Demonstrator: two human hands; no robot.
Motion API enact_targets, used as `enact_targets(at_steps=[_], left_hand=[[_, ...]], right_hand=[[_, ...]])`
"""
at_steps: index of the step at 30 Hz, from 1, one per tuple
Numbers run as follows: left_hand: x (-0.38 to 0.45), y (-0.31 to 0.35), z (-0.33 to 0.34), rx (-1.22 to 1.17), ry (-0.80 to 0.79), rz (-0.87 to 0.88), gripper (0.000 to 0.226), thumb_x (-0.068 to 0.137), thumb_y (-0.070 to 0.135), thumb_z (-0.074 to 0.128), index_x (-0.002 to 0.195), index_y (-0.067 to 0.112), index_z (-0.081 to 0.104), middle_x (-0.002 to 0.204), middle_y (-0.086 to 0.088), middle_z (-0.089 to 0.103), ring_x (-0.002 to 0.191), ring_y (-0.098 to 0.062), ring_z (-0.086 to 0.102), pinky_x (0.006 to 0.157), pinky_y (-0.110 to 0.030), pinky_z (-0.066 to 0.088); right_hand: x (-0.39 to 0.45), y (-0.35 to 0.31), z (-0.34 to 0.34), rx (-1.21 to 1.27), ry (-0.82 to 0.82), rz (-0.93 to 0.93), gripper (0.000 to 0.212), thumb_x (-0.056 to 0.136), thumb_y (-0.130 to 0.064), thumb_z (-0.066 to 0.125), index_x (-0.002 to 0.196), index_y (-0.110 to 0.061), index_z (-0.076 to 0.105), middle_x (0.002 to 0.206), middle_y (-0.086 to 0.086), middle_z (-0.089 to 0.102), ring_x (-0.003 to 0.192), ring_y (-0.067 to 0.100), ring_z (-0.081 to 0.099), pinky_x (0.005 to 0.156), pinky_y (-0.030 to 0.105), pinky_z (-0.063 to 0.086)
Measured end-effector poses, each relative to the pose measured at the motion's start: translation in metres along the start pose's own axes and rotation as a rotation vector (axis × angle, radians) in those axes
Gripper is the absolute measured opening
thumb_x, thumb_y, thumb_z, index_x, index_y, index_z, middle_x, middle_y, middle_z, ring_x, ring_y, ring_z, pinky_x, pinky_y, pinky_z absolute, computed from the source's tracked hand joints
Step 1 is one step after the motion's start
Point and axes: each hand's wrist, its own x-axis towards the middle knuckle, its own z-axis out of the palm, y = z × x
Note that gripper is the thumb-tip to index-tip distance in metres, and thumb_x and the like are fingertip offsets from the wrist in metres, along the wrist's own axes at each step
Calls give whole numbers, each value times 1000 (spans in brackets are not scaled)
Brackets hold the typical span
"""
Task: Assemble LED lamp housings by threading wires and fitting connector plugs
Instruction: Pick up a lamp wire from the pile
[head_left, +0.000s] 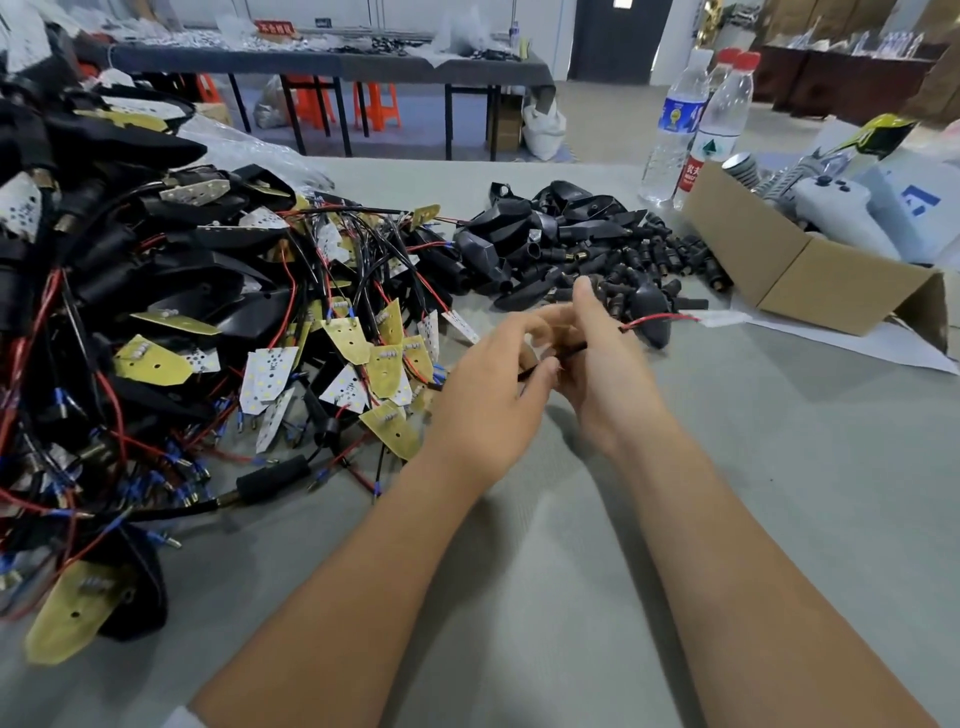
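While a tangled heap of black lamp housings, yellow circuit boards and red wires (208, 322) is spread over the grey table (779, 493), a thin black wire (558, 356) is pinched by the curled left hand (488, 384) and right hand (597, 358), beside a black teardrop-shaped housing (652, 317) trailing a red wire (654, 319).

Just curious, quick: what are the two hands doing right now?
Left hand: pinching the black wire.
Right hand: fingers curled around the same wire.
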Motion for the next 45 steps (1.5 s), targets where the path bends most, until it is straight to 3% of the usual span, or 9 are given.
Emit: enact_targets(at_steps=[4,8,10,11,15,27,33,39,45], left_hand=[[3,-11,-9,394,-49,31,34,97,39,50,127,23,54,102,2,67,104,-25,57,91,-40,41],[7,-16,-17,585,-49,-21,35,101,42,35,130,27,48,107,6,68,108,-20,60,117,-48,15],[9,-17,-20,489,-15,-27,32,103,34,36,129,24,50,107,4,68,103,-21,61,107,-41,32],[9,-17,-21,424,15,-36,29,103,31,38,127,23,53,105,3,67,98,-21,61,90,-37,42],[8,-18,-28,359,103,18,23,104,31,38,107,21,59,75,4,59,67,-18,53,53,-32,35],[11,-30,-36,520,130,-118,26,106,28,33,104,12,53,61,0,47,60,-28,47,49,-35,28],[2,-18,-21,301,39,-95,17,103,29,36,104,18,49,53,5,44,53,-16,47,49,-33,29],[-1,-20,-10,235,-41,-31,11,102,23,36,93,18,39,57,5,44,53,-13,46,49,-35,27],[1,-28,-9,18,-59,-186,12,101,24,43,98,31,53,76,-6,65,69,-15,56,67,-46,47]], right_hand=[[8,3,-9,68,142,81,55,102,-48,38,71,-8,60,52,3,55,32,10,34,34,16,20],[11,-5,-20,478,235,82,36,98,-32,56,75,-5,59,58,6,61,42,8,51,40,14,41],[12,-9,-25,663,264,55,23,96,-15,59,77,-3,60,63,8,62,48,9,58,48,14,48],[13,-10,-28,735,277,33,20,96,-8,57,78,-1,60,64,9,62,49,9,59,48,14,49],[19,-16,-35,868,254,-41,24,102,-10,47,84,-2,60,63,6,61,46,8,57,46,13,46],[22,-18,-55,832,295,-57,27,104,-19,44,88,-7,61,76,8,59,50,11,56,46,17,45],[6,-16,-35,326,1,134,23,85,-31,63,98,-13,68,85,7,60,55,12,57,46,15,42],[-1,-2,-7,-133,-274,117,19,98,-24,54,93,-17,70,78,1,63,57,12,55,53,20,39],[8,3,-8,-327,125,-154,25,92,-24,63,69,-24,73,67,-14,67,61,-6,55,59,9,42]])
